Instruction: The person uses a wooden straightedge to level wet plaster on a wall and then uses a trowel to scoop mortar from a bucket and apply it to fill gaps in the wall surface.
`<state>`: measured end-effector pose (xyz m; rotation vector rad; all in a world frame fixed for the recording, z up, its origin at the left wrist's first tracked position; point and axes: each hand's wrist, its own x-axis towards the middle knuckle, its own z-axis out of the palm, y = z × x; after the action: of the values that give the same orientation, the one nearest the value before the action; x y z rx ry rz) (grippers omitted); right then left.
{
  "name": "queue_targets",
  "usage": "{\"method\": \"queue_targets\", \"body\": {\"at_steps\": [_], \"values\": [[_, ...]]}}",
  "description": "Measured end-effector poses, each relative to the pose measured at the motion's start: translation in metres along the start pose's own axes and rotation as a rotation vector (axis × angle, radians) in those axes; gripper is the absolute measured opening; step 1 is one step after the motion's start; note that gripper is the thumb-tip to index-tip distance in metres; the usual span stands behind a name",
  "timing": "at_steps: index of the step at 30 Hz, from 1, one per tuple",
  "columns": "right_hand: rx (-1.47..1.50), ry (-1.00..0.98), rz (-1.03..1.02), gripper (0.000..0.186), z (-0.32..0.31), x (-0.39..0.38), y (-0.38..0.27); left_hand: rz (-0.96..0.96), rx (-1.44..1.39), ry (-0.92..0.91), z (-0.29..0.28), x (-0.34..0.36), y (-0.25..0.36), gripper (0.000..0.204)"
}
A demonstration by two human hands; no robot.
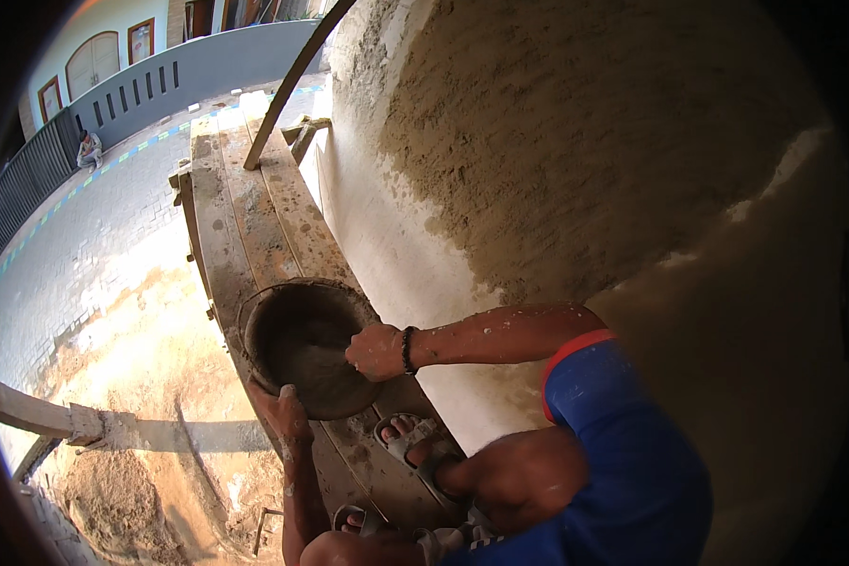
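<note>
A round, mortar-caked bucket (272,325) stands on the planks in front of me, with wet grey mortar (309,363) inside. My left hand (288,413) grips its near left rim, thumb over the edge. At the right side of the opening, my right hand (375,352) is closed in a fist over the mortar. Whatever that fist holds is hidden from this angle. Splashes of mortar dot my right forearm, and a dark beaded bracelet (407,351) circles the wrist.
I am on a raised plank platform (241,203), my sandalled feet beside the bucket. A wooden pole (288,90) slants up from it. Along the right runs a wall (557,160) partly coated in wet mortar. Below left lie sand (113,500) and paving; a person (89,151) sits by a gate.
</note>
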<state>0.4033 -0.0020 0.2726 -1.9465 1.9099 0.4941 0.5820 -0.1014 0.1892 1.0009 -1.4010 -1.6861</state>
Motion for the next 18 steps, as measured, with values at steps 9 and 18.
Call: {"method": "queue_targets", "body": {"at_steps": [9, 18], "values": [[0.181, 0.391, 0.087, 0.015, -0.022, -0.013, 0.031, 0.041, 0.018, -0.017, 0.001, -0.001, 0.006, 0.059], [0.188, 0.066, 0.005, 0.019, 0.017, -0.014, -0.001, -0.017, -0.015, 0.071, 0.012, -0.009, -0.001, 0.059]]}}
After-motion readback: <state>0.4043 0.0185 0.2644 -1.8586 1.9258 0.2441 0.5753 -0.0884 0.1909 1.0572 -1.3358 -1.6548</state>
